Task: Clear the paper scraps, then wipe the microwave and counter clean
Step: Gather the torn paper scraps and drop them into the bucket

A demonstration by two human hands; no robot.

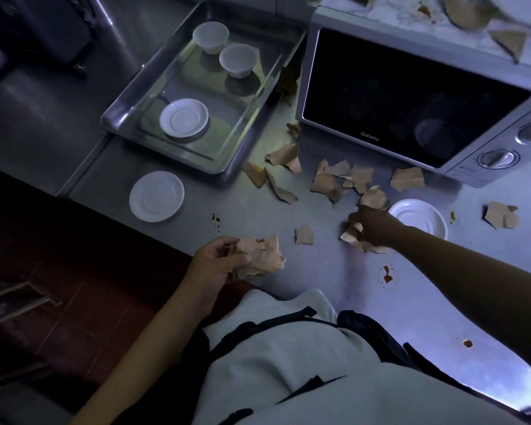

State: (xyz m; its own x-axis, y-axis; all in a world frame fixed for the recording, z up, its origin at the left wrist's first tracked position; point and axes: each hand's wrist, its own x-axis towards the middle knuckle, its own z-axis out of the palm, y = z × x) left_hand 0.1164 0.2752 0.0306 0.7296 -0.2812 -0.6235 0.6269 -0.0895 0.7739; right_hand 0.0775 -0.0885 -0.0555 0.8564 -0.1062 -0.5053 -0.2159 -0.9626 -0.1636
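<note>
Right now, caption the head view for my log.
Left hand holds gathered scraps; right hand grabs more beside the microwave.

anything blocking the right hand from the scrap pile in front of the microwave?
Nothing visible. The right hand already grips scraps at the pile's near edge; the remaining scraps lie loose on the open counter just beyond it. A white saucer sits beside the hand, not in the path.

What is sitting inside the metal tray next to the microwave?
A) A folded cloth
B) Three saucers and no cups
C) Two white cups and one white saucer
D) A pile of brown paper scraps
C: inside the metal tray stand two white cups towards the far end, and one white saucer lies nearer; no scraps or cloth show in it.
</note>
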